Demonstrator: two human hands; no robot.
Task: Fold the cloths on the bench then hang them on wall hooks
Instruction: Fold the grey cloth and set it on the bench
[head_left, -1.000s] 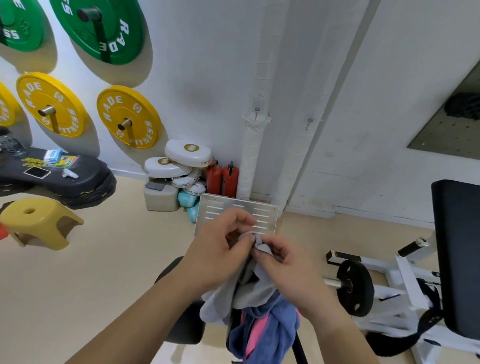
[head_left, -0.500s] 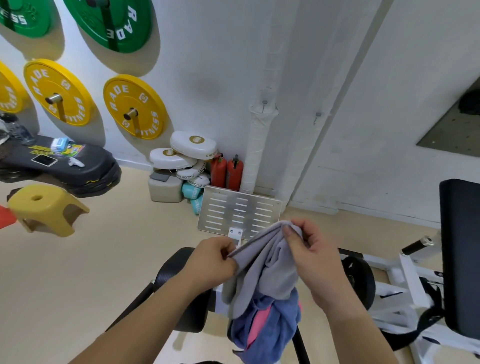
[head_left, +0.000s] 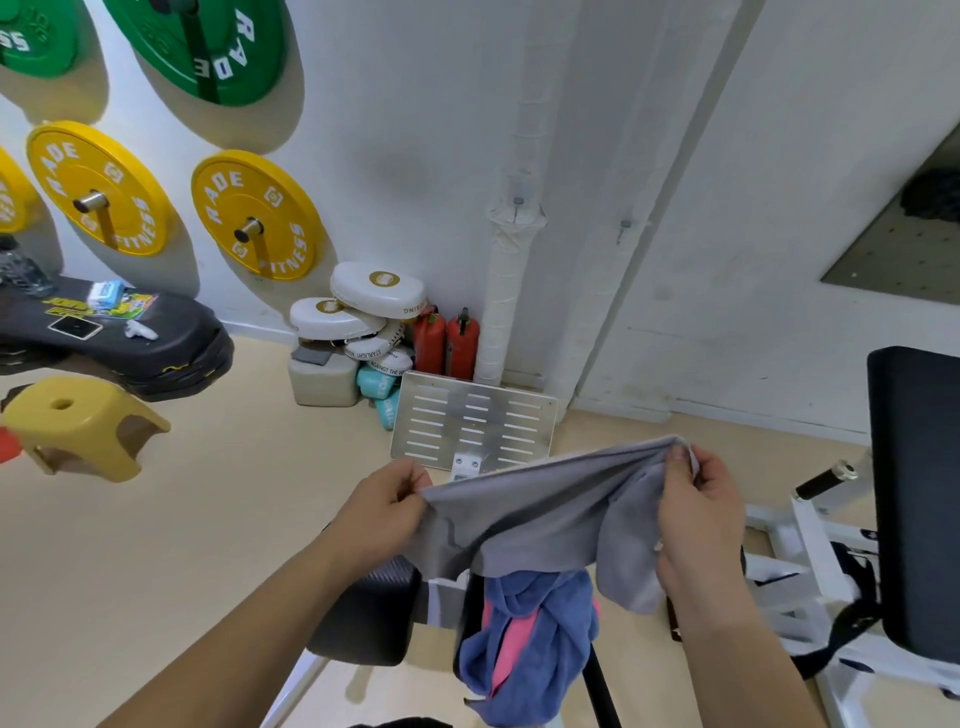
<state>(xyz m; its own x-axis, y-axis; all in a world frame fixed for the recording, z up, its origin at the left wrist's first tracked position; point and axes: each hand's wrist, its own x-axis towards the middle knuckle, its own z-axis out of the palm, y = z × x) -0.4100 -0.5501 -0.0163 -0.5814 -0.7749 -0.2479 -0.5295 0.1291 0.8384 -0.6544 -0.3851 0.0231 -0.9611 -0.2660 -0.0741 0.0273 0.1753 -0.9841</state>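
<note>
A grey cloth is stretched in the air between my hands. My left hand pinches its left corner and my right hand pinches its right corner, higher up. Part of the grey cloth sags below my right hand. Under it a blue cloth and a pink cloth lie bunched on the end of the bench, whose black pad shows to the left. Two small hooks, one hook on the wrapped pipe and another hook to its right, stick out of the white wall.
A slotted metal plate stands just beyond my hands. White boxing pads and two red extinguishers sit by the wall. Yellow weight plates and green ones hang left. A yellow stool is left; a black-and-white machine right.
My hands have moved apart, pulling the grey cloth from a bunch into a wide stretched band. The view has shifted slightly closer to the wall.
</note>
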